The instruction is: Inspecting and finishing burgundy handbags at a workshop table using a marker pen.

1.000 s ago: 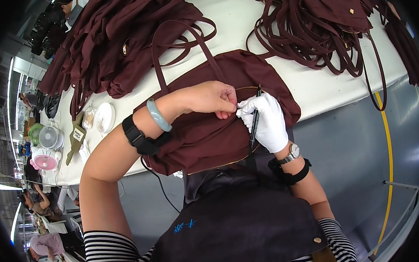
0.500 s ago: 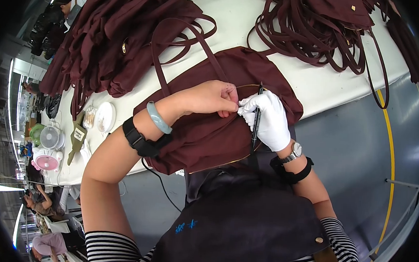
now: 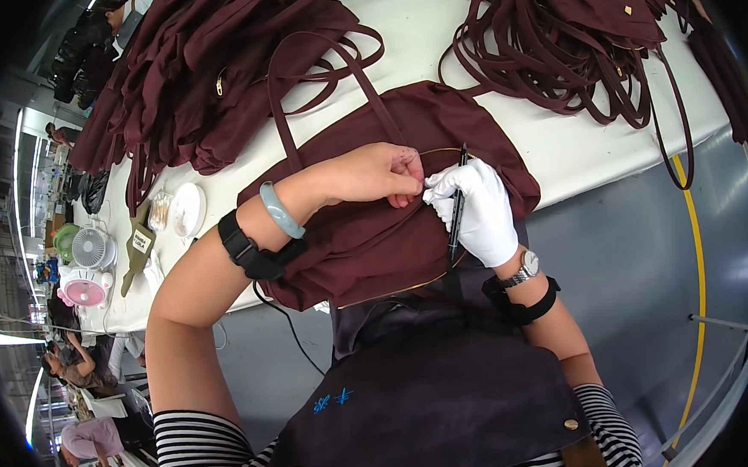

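Observation:
A maroon fabric bag (image 3: 347, 249) with two strap handles and a gold zipper lies at the near table edge. My left hand (image 3: 395, 175), bare with a jade bangle at the wrist, is curled in a pinch at the zipper opening; what its fingertips grip is too small to make out. Touching it from the right, my right hand (image 3: 478, 214) in a white glove has its fingers bent, with a slim black pen (image 3: 457, 226) held crosswise in it. Its thumb and forefinger meet beside my left fingertips.
Heaps of maroon bags (image 3: 196, 68) and straps (image 3: 556, 56) lie on the white table (image 3: 592, 170). Left are a dish (image 3: 187, 209), an olive fabric piece (image 3: 141, 241) and small fans (image 3: 92, 249). People work farther left (image 3: 75, 361). A metal rail (image 3: 724, 322) stands right.
My hands stay at almost the same spot on the bag. The gloved right hand and its pen have shifted very slightly upward.

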Demonstrator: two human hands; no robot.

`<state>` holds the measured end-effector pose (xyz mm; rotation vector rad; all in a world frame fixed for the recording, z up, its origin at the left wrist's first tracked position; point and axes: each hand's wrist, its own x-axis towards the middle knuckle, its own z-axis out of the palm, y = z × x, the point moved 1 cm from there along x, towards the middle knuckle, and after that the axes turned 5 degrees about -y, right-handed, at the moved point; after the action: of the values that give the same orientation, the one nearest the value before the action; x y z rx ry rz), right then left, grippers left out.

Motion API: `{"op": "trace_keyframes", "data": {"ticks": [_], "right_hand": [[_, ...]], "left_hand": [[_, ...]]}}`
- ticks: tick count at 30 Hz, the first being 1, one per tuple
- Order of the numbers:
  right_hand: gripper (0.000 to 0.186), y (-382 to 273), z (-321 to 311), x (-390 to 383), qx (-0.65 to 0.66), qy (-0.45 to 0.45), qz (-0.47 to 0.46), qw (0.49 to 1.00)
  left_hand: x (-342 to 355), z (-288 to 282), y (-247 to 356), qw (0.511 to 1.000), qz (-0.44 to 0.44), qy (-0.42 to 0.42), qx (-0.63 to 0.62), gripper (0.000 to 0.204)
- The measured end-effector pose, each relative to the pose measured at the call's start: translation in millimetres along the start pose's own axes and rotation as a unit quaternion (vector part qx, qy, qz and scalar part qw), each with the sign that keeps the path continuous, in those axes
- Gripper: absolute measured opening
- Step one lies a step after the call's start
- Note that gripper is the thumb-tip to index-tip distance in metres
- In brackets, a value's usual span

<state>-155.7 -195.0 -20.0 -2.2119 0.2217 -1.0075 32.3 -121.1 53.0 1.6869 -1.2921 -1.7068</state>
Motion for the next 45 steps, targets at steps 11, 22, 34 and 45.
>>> {"op": "trace_keyframes", "data": {"ticks": [11, 22, 34, 45], "right_hand": [[0.029, 1.4, 0.7, -3.1, 0.017, 0.000, -0.005, 1.000], [0.021, -3.3, -10.1, 11.6, -0.016, 0.004, -0.033, 0.999], [0.021, -7.0, 1.8, -9.3, -0.025, -0.011, 0.008, 1.000], [0.027, -4.4, 2.8, -2.6, 0.009, 0.006, -0.021, 1.000]], "left_hand": [[-1.9, 5.2, -2.3, 1.000, 0.007, 0.005, 0.015, 0.012], [-1.9, 2.4, -0.5, 0.997, 0.083, 0.012, 0.001, 0.008], [-5.3, 10.4, -17.8, 0.999, 0.026, 0.015, -0.017, 0.009], [-3.3, 6.8, -19.9, 0.999, 0.030, 0.038, -0.001, 0.010]]}}
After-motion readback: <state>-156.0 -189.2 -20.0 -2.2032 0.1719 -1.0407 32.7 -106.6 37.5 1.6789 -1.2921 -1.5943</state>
